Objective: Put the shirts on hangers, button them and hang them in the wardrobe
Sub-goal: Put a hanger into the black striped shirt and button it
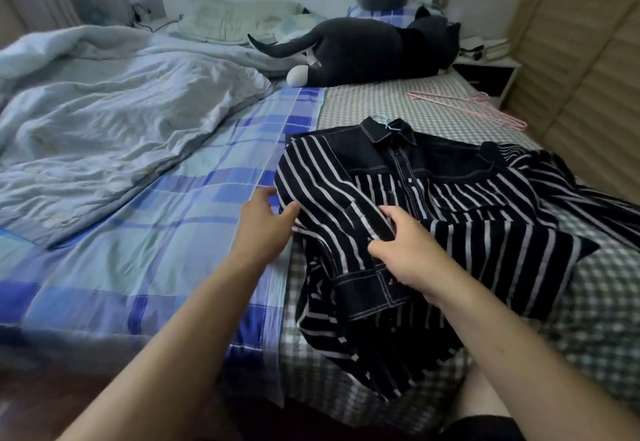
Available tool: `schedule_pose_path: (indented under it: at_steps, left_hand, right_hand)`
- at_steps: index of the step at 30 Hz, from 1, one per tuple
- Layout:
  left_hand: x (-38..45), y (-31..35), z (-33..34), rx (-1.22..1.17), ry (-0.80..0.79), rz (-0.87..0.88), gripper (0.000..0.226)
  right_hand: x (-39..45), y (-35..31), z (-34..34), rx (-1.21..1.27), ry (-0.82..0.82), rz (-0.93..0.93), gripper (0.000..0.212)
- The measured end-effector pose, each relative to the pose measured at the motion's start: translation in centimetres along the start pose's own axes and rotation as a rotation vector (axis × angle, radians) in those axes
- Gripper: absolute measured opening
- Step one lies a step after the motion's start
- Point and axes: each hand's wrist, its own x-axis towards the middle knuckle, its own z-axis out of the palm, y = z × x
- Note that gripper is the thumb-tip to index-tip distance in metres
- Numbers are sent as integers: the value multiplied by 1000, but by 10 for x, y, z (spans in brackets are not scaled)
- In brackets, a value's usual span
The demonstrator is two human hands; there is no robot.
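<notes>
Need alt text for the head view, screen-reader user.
A person's right hand pinches the front of a black-and-white striped shirt lying on a bed, while the left hand touches its sleeve edge. A blue hanger hook shows at the collar; pink hangers lie behind.

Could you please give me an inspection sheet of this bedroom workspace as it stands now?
Surface: bed with a grey checked sheet, blue plaid cover alongside.
Job's things: black white-striped shirt lies flat with a light blue hanger hook at its collar; its placket looks closed near the collar, lower part unclear; pink wire hangers lie beyond it.
Clutter: rumpled pale blue duvet, dark grey plush cat, pillows at the headboard.
Hands: left hand open, fingertips at the shirt's edge; right hand pinches a sleeve fold.
Cables: dark cords near the wall.
Surroundings: beige slatted doors on the right, white bedside table.
</notes>
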Motion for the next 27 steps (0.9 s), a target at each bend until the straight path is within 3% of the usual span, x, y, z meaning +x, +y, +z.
schedule_pose_path:
  at_steps: [2,7,9,11,13,16,20,23,27]
  left_hand:
    - [27,11,6,85,-88,-48,55]
    - [60,33,2,118,-211,-111,11]
    - [84,41,-36,320,-123,0,3]
    - [110,45,-91,704,51,121,6]
    - [120,44,-130,1018,43,119,20]
    - [96,38,-125,1239,-224,64,41]
    - [47,45,-53,1005,-349,256,56]
    - [10,63,11,797,-429,469,53]
    - [-12,77,90,746,-477,623,62]
  right_hand:
    - [-4,-1,-17,45,10,2,57]
    - [-13,5,-33,-78,-107,-82,67]
    - [-16,8,-30,-92,-230,-97,61]
    - [-15,10,-24,-93,-273,-97,55]
    - [-7,11,-17,-190,-166,-131,47]
    - [6,11,-12,-282,65,-218,32]
    - [15,14,-25,-277,290,-324,23]
    - [16,25,-55,-280,435,-370,24]
    - [8,64,-119,-291,601,-301,22]
